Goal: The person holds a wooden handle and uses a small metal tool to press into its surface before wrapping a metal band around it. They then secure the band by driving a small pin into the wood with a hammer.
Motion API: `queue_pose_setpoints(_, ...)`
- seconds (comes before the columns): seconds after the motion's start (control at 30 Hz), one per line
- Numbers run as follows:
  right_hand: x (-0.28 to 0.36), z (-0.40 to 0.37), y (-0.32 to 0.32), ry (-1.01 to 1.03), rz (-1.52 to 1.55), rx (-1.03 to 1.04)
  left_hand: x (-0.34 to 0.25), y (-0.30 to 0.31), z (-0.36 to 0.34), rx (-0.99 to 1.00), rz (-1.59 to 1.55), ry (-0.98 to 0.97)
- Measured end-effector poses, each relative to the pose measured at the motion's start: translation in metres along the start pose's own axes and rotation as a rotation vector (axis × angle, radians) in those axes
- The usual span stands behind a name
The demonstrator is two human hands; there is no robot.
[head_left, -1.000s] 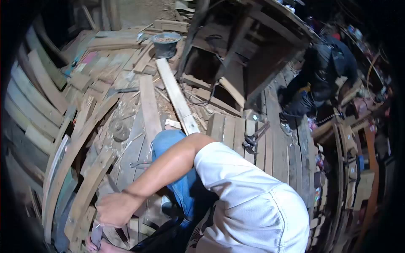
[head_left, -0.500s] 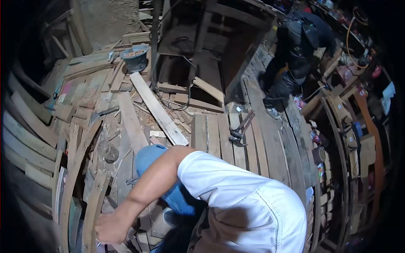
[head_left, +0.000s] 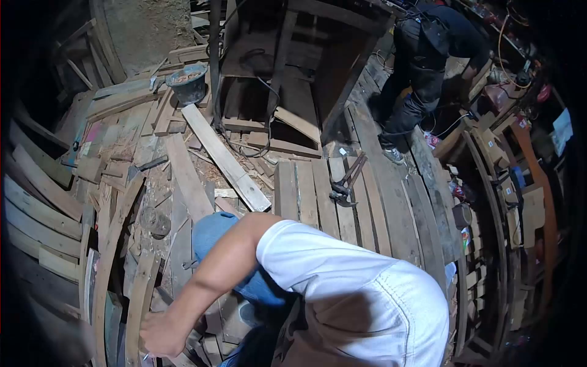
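My right arm, in a white sleeve, reaches across to the lower left. My right hand is closed, fingers curled downward, beside a long narrow wooden board. A thin pale tip shows under the fingers; what it belongs to is hidden. My left hand is out of view. A bent knee in blue jeans shows behind my forearm. Ahead of it lies a pale plank. To the right, dark-headed hand tools with long handles rest on a row of boards.
A bucket with wood bits stands at the back, beside a dark wooden cabinet frame with a cable. Another person bends over at the upper right. Curved boards stack at left; cluttered shelving lines the right.
The view has shifted slightly, so the bucket, cabinet and tools sit a little further left. My right hand stays closed at the same board. The other person has straightened their stance slightly.
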State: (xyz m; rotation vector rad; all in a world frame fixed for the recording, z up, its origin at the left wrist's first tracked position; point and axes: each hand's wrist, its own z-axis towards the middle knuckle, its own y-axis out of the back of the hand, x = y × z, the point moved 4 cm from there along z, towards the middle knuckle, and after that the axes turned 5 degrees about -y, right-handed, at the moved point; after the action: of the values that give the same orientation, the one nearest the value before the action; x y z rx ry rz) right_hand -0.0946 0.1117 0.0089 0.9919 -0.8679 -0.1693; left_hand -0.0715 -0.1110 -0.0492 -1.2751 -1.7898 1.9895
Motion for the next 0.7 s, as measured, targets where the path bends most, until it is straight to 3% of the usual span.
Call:
queue_pose_setpoints(0.23,-0.012,-0.012,0.014,-0.164,0.230,0.042,0.002,-0.001,-0.011,-0.041,-0.021,0.028)
queue_pose_setpoints(0.5,-0.006,-0.019,0.031,-0.221,0.136,0.116,0.007,-0.022,-0.030,-0.072,-0.077,0.114)
queue_pose_setpoints(0.57,-0.010,-0.016,0.018,-0.169,0.165,0.116,0.015,0.038,0.046,0.654,-0.535,0.525)
queue_pose_setpoints(0.6,-0.010,-0.016,0.016,-0.157,0.140,0.074,0.018,0.025,0.036,0.998,-0.582,0.725)
queue_pose_setpoints(0.63,-0.010,-0.016,0.015,-0.145,0.114,0.033,0.013,0.027,0.030,0.997,-0.582,0.725)
queue_pose_setpoints(0.67,-0.009,-0.015,0.013,-0.130,0.095,0.050,0.005,0.047,0.039,0.520,-0.291,0.397)
queue_pose_setpoints(0.7,-0.008,-0.015,0.014,-0.134,0.091,0.048,-0.004,0.026,0.012,0.045,-0.002,0.070)
